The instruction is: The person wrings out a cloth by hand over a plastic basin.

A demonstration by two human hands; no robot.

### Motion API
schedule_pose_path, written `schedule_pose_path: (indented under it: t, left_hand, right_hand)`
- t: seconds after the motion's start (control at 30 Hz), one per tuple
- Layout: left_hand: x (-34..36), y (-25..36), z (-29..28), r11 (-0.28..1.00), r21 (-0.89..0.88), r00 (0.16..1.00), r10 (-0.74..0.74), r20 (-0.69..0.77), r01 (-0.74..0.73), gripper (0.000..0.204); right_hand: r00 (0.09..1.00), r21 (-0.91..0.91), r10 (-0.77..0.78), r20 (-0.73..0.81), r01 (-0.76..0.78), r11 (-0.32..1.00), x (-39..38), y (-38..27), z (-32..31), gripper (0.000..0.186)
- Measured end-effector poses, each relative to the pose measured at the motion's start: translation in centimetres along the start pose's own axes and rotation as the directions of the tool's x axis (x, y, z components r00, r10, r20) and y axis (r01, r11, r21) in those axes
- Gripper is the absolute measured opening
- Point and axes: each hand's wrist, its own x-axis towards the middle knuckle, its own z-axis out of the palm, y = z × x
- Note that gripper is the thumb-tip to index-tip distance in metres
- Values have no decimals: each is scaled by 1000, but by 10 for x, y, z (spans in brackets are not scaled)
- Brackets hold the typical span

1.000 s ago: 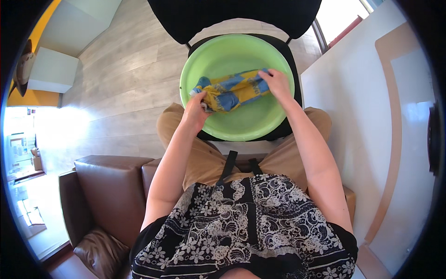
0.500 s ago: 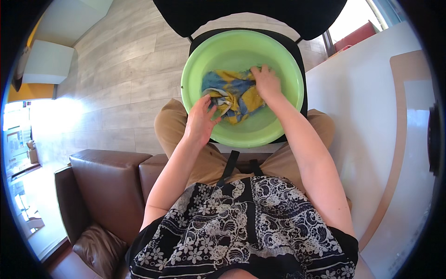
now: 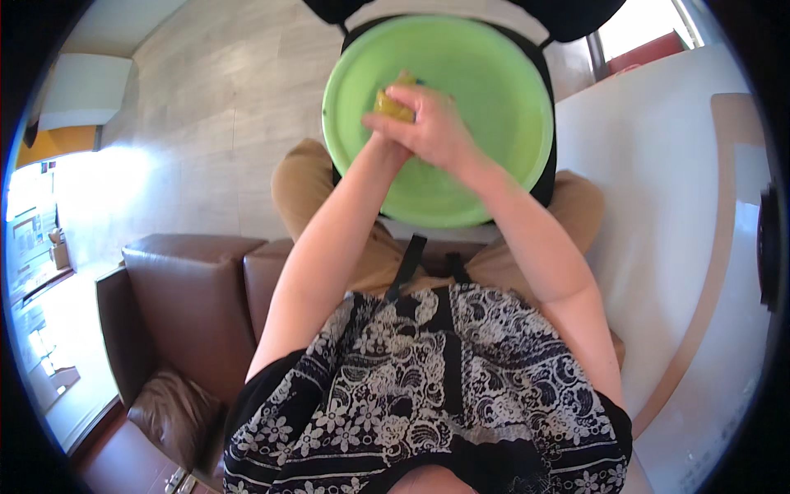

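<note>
A wet yellow and blue cloth [image 3: 392, 105] is bunched into a small wad over the light green basin [image 3: 510, 123]. My right hand [image 3: 432, 128] wraps over it from the right, fingers curled round the wad. My left hand [image 3: 392, 146] is closed on the cloth from below and is mostly covered by the right one. Only a small yellow part of the cloth shows between my fingers, and most of it is hidden.
The basin rests on a black chair [image 3: 545, 74] between my knees. At the left is a brown leather sofa [image 3: 193, 288]. A white table [image 3: 642, 189] stands along the right side. Grey wood-look floor [image 3: 206, 99] lies beyond.
The cloth lay spread in the basin with my hands apart on it. Now it is gathered into a tight wad, and my hands have come together around it, toward the left.
</note>
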Motion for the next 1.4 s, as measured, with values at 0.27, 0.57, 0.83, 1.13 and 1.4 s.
schedule_pose_path:
  t: [0.27,0.57,0.83,1.13,1.4]
  left_hand:
    - [-6,-35,-1,987,160,990,49,-130,-28,23]
    - [-3,-12,16,992,117,990,52,-133,-36,24]
    - [-21,-3,27,928,352,980,168,-108,-120,29]
    - [-33,14,-19,994,92,973,-35,-228,57,57]
    - [-17,14,-24,995,34,993,-91,-80,94,49]
  right_hand:
    - [973,-214,-99,-207,53,975,-6,45,16,39]
    - [982,-500,-58,-178,-39,865,9,77,-5,35]
    - [986,-591,10,-165,-108,799,28,123,-33,33]
    - [991,-773,96,-91,-131,621,5,128,-19,37]
    - [993,-71,121,9,-120,990,2,40,12,34]
